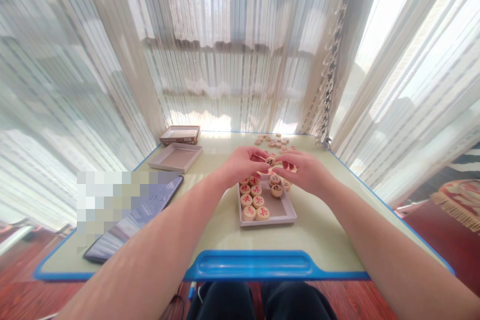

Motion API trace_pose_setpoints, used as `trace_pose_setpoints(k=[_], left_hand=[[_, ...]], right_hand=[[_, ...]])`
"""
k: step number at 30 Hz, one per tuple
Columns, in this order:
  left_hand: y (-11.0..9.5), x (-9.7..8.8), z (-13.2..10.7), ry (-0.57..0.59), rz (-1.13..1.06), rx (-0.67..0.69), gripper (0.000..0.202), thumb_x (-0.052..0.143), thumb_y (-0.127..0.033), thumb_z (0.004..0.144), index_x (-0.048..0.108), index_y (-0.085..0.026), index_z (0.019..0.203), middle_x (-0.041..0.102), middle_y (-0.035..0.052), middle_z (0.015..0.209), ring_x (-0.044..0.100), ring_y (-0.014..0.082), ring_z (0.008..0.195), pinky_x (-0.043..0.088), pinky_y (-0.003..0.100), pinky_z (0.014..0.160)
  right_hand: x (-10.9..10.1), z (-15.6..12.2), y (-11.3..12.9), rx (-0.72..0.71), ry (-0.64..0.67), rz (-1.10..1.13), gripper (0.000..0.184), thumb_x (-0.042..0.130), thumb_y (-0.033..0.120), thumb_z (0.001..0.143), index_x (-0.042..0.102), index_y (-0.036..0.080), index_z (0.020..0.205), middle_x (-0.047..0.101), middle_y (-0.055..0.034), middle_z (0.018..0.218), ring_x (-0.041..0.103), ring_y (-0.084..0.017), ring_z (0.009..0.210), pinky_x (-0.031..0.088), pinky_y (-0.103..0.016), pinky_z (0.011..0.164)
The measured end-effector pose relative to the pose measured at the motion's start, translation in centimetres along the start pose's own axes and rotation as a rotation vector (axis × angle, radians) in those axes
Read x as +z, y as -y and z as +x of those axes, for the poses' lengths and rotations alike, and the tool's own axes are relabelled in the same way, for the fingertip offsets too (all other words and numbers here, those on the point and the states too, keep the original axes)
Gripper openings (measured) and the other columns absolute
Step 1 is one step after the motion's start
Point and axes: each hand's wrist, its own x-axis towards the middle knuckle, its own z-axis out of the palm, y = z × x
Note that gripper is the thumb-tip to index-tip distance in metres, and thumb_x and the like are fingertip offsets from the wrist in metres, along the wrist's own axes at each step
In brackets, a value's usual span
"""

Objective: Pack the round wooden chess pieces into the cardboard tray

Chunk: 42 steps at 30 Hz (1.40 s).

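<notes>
My left hand (pixel 245 164) pinches a round wooden Chinese chess piece (pixel 270 162) with a black character, above the far part of a shallow box tray (pixel 276 207). Close on the piece's right side is my right hand (pixel 302 167), thumb and forefinger apart; whether its fingertip touches the piece I cannot tell. Inside the tray, red-marked pieces (pixel 258 201) stand in two columns along the left. A black-marked piece (pixel 276 190) sits toward the right, with another just beyond it. One more piece (pixel 287 185) lies outside the tray's right wall, partly hidden by my right hand.
Several loose pieces (pixel 275 143) are scattered at the table's far side. At the back left stand a lidless box (pixel 180 134) and a second shallow tray (pixel 176 157). A tablet (pixel 150 210) lies by my left forearm. The table (pixel 213 230) has a raised blue front edge.
</notes>
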Motion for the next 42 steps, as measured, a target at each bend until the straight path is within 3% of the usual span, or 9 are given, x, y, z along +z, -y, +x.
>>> trace_pose_setpoints(k=[6,16,18,21,24,27,31,42], left_hand=[[-0.6,0.0,-0.3,0.003,0.06,-0.016,0.037,0.071,-0.037,0.063,0.06,-0.015,0.091,0.067,0.0071,0.081,0.064,0.0164,0.07,0.047,0.024,0.053],[-0.8,0.4,-0.5,0.031,0.093,0.022,0.041,0.07,-0.041,0.063,0.057,-0.015,0.092,0.068,0.0082,0.083,0.064,0.0172,0.076,0.046,0.023,0.054],[-0.9,0.3,-0.6,0.008,0.135,0.03,0.049,0.067,-0.047,0.064,0.055,-0.016,0.1,0.067,0.0083,0.085,0.063,0.0176,0.076,0.047,0.024,0.054],[-0.7,-0.4,-0.5,-0.156,0.279,0.08,0.053,0.058,-0.056,0.067,0.054,-0.017,0.104,0.067,0.0074,0.087,0.062,0.0174,0.074,0.046,0.026,0.055],[-0.2,-1.5,-0.2,-0.337,0.504,0.141,0.048,0.055,-0.057,0.07,0.057,-0.018,0.098,0.066,0.0053,0.085,0.06,0.0166,0.075,0.045,0.025,0.059],[0.3,-2.4,0.1,-0.439,0.697,0.159,0.04,0.051,-0.054,0.073,0.06,-0.019,0.088,0.066,0.0041,0.084,0.059,0.0162,0.075,0.044,0.025,0.062],[0.5,-2.7,0.2,-0.479,0.848,0.179,0.034,0.047,-0.05,0.077,0.061,-0.019,0.079,0.065,0.0028,0.078,0.058,0.0159,0.072,0.042,0.026,0.064],[0.9,-2.3,0.3,-0.416,0.972,0.223,0.031,0.044,-0.044,0.08,0.063,-0.019,0.08,0.066,0.0028,0.076,0.057,0.0167,0.07,0.041,0.027,0.064]], right_hand=[[-0.1,-0.1,0.4,-0.005,-0.068,0.036,0.028,0.056,0.037,0.078,0.064,0.022,0.1,0.061,-0.002,0.075,0.049,-0.012,0.062,0.04,-0.025,0.061],[-0.2,-0.2,0.9,-0.004,-0.08,0.078,0.019,0.058,0.033,0.073,0.063,0.021,0.087,0.055,0.0009,0.064,0.045,-0.011,0.058,0.037,-0.023,0.057],[-0.8,-0.2,1.1,0.02,-0.008,0.099,0.019,0.058,0.033,0.072,0.061,0.02,0.086,0.054,0.0014,0.064,0.045,-0.01,0.057,0.036,-0.023,0.055],[-2.0,-0.5,1.6,0.049,0.199,0.108,0.02,0.059,0.035,0.071,0.062,0.02,0.084,0.053,0.0022,0.063,0.045,-0.01,0.056,0.033,-0.022,0.052],[-3.2,-1.1,2.3,0.027,0.464,0.124,0.02,0.06,0.035,0.069,0.063,0.022,0.084,0.051,0.0032,0.062,0.044,-0.009,0.054,0.031,-0.021,0.049],[-3.7,-1.6,3.0,0.015,0.657,0.114,0.022,0.062,0.036,0.066,0.065,0.022,0.083,0.051,0.003,0.061,0.043,-0.009,0.052,0.029,-0.021,0.046],[-3.7,-1.7,3.4,0.033,0.694,0.067,0.025,0.061,0.04,0.067,0.067,0.022,0.082,0.055,0.001,0.063,0.046,-0.011,0.054,0.029,-0.022,0.047],[-3.8,-1.8,3.1,0.06,0.677,0.009,0.024,0.057,0.04,0.07,0.068,0.023,0.084,0.058,-0.001,0.066,0.049,-0.013,0.057,0.03,-0.024,0.049]])
